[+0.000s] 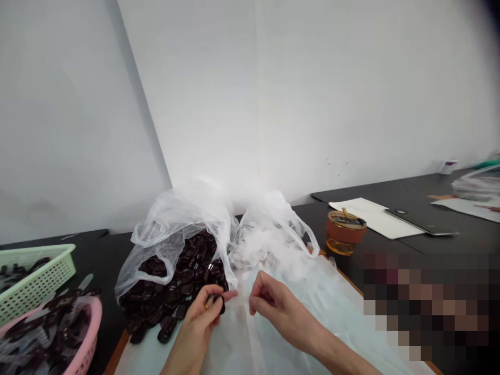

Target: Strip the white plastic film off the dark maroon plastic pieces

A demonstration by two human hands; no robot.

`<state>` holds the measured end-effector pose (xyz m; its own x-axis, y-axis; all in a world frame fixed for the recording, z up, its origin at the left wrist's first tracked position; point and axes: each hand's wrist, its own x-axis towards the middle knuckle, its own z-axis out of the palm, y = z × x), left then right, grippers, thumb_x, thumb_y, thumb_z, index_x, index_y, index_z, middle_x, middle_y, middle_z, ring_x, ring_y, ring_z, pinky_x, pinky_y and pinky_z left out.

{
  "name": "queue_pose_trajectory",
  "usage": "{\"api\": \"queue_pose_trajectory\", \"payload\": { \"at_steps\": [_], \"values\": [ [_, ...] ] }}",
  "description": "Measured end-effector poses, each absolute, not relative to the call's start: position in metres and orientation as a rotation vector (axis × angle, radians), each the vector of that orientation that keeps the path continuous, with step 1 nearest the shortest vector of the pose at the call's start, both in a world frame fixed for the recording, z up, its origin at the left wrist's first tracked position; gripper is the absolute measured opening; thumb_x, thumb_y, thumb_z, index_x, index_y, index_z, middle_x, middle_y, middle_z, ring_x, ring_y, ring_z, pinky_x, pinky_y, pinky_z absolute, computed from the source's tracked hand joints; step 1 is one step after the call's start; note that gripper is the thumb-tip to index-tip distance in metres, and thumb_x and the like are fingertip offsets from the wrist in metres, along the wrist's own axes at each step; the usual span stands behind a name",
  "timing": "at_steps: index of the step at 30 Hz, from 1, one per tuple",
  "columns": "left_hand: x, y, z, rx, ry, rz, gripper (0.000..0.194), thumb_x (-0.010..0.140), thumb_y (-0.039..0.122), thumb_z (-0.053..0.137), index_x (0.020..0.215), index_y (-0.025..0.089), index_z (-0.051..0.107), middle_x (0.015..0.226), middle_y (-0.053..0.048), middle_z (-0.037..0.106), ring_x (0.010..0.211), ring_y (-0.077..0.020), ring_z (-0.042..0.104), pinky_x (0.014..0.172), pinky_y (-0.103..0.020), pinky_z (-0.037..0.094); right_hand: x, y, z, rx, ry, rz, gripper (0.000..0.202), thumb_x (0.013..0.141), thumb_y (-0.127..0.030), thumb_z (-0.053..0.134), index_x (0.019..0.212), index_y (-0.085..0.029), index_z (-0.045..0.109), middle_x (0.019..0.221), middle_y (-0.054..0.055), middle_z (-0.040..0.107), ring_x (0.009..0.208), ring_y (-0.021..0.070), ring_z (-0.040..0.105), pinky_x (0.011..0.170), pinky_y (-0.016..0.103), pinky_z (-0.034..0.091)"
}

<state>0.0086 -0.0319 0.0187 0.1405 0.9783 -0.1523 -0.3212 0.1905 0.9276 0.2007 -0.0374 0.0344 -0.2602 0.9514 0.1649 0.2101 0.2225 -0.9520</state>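
My left hand (207, 308) is closed on a small dark glossy piece (222, 305), held between thumb and fingers. A bit of yellow shows by the thumb; I cannot make out what it is. Just to the right, my right hand (273, 299) has its fingers curled together in a pinch, and anything inside them is hidden. Behind my left hand, a heap of dark, shiny, rounded pieces (172, 289) spills from a white plastic bag (183, 208). Beyond my right hand lies a second white bag (269, 219) with clear, crinkled contents. Under both hands is a pale sheet (230, 344).
At left, a pink basket (94, 333) holds dark pieces in clear wrapping, beside a green basket (58, 260). An amber lidded cup (346, 234), white paper (371, 216) and a dark flat device (417, 221) rest on the black table at right. A blurred-out area covers the lower right.
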Motion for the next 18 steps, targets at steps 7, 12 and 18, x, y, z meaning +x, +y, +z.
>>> {"api": "queue_pose_trajectory", "payload": {
  "at_steps": [7, 12, 18],
  "values": [
    [0.002, -0.026, 0.010, 0.688, 0.917, 1.210, 0.016, 0.069, 0.017, 0.080, 0.084, 0.017, 0.073, 0.091, -0.005, 0.075, 0.073, -0.0105, 0.066, 0.071, -0.019, 0.053, 0.199, -0.034, 0.027, -1.025, -1.546, 1.218, 0.006, 0.084, -0.021, 0.060, 0.082, -0.018, 0.064, 0.067, -0.004, 0.057, 0.051, 0.0062, 0.041, 0.046, 0.019, 0.033],
    [0.004, -0.026, 0.006, 0.600, 0.881, 1.206, 0.012, 0.068, 0.013, 0.081, 0.074, 0.016, 0.071, 0.085, -0.006, 0.076, 0.080, -0.0135, 0.069, 0.075, -0.021, 0.057, 0.196, -0.034, 0.024, -0.982, -1.427, 1.280, 0.016, 0.075, -0.032, 0.073, 0.081, -0.017, 0.072, 0.065, -0.003, 0.057, 0.051, 0.0069, 0.047, 0.046, 0.019, 0.041],
    [0.002, -0.029, 0.007, 0.571, 0.855, 1.201, 0.008, 0.075, 0.011, 0.075, 0.082, 0.012, 0.071, 0.089, -0.008, 0.075, 0.049, -0.0019, 0.054, 0.045, -0.010, 0.047, 0.191, -0.035, 0.026, -0.908, -1.321, 1.319, 0.017, 0.067, -0.030, 0.081, 0.076, -0.017, 0.075, 0.069, 0.000, 0.063, 0.059, 0.0107, 0.058, 0.054, 0.022, 0.050]
  ]
}}
